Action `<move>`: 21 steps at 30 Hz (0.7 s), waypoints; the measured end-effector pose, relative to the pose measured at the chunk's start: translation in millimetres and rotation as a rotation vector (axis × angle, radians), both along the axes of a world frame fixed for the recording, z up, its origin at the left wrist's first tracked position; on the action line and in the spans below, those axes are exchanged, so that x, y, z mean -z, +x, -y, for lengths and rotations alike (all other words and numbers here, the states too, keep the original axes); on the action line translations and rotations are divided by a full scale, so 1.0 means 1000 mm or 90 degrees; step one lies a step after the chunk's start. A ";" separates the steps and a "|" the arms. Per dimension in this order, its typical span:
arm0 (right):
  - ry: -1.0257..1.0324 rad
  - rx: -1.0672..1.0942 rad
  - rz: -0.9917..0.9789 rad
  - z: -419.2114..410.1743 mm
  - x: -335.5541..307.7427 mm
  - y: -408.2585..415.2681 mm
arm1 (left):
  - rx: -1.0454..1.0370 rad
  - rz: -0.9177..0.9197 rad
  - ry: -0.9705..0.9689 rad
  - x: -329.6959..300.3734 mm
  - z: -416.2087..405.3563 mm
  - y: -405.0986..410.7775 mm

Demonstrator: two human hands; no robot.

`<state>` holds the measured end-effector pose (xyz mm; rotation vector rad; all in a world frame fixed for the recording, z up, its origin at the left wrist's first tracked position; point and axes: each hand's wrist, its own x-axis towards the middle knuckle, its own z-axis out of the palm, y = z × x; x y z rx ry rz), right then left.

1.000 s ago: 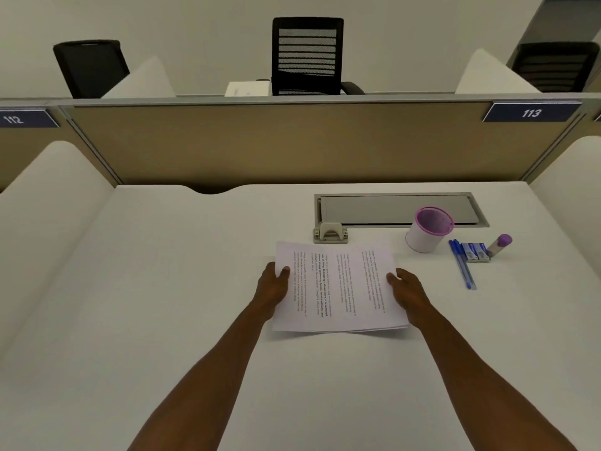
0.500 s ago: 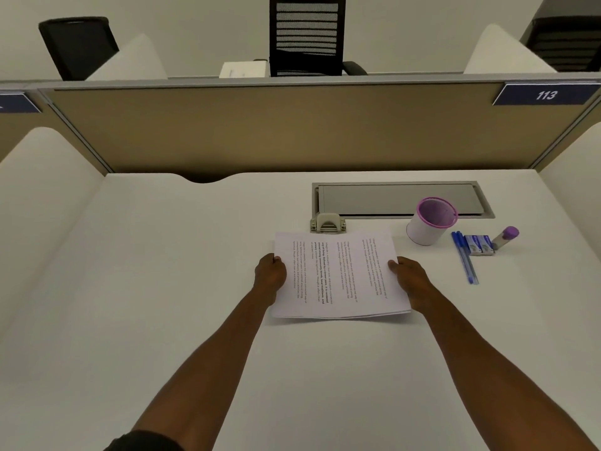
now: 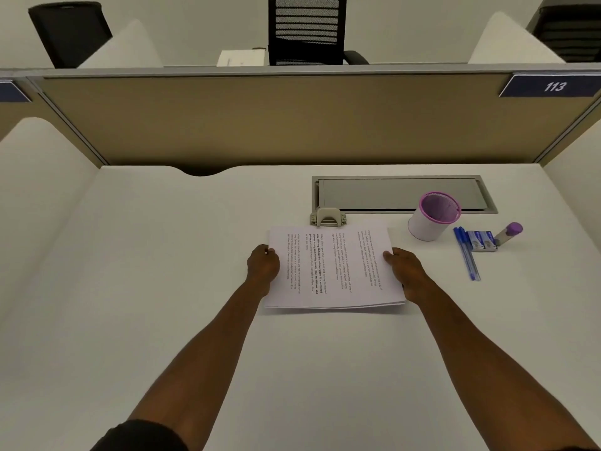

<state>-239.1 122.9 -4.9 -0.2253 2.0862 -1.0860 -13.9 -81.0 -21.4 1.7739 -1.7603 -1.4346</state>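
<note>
White paper, several printed sheets in one stack (image 3: 335, 265), lies flat on the desk (image 3: 162, 288) on my side of the hole punch (image 3: 327, 218). Its far edge meets the punch's mouth; whether it is already inside the slot I cannot tell. The left hand (image 3: 263, 266) pinches the stack's left edge with curled fingers. The right hand (image 3: 405, 271) clamps the right edge, thumb on top, the other fingers hidden underneath.

My worries, as I judge them:
- The sheets fan slightly at the edge farthest from the punch, so an uneven push could leave the holes out of line.
- Nothing holds the punch. A firm shove may slide it back toward the metal cable lid (image 3: 400, 193) right behind it.
- Both hands are busy. Freeing one to press the lever could let the stack pivot on the other.

Left of the punch the desk runs wide and bare, good room for the elbow. Right of it, the pink-rimmed pen cup (image 3: 434, 216) stands near the stack's far corner. Blue pens (image 3: 466, 253), a small box (image 3: 481, 240) and a glue stick (image 3: 509, 232) lie beyond that. Behind the punch, past the lid, the partition (image 3: 260, 118) closes off the desk.
</note>
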 end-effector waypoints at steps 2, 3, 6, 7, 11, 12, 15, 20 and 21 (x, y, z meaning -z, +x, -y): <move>0.000 -0.003 0.003 0.002 0.000 0.000 | 0.001 0.005 -0.009 0.000 0.002 -0.001; 0.000 -0.003 0.004 0.002 0.000 -0.001 | -0.001 0.006 -0.011 0.000 0.002 -0.001; 0.007 -0.003 0.003 0.004 0.000 -0.002 | -0.005 0.006 -0.014 0.000 0.004 -0.003; 0.008 -0.003 0.003 0.005 0.001 -0.002 | -0.005 0.008 -0.016 0.000 0.005 -0.004; -0.009 0.010 0.029 0.004 0.003 -0.002 | -0.006 0.007 -0.017 0.002 0.005 -0.004; -0.012 0.017 0.035 0.003 0.003 -0.002 | -0.008 0.004 -0.016 0.002 0.005 -0.004; -0.016 0.036 0.046 0.002 0.005 -0.002 | -0.013 -0.005 -0.004 0.004 0.007 -0.003; -0.016 0.084 0.044 0.009 0.002 0.000 | -0.012 -0.033 0.010 0.004 0.009 -0.003; -0.019 0.092 0.027 0.010 0.002 -0.001 | -0.012 -0.032 0.007 0.004 0.009 -0.003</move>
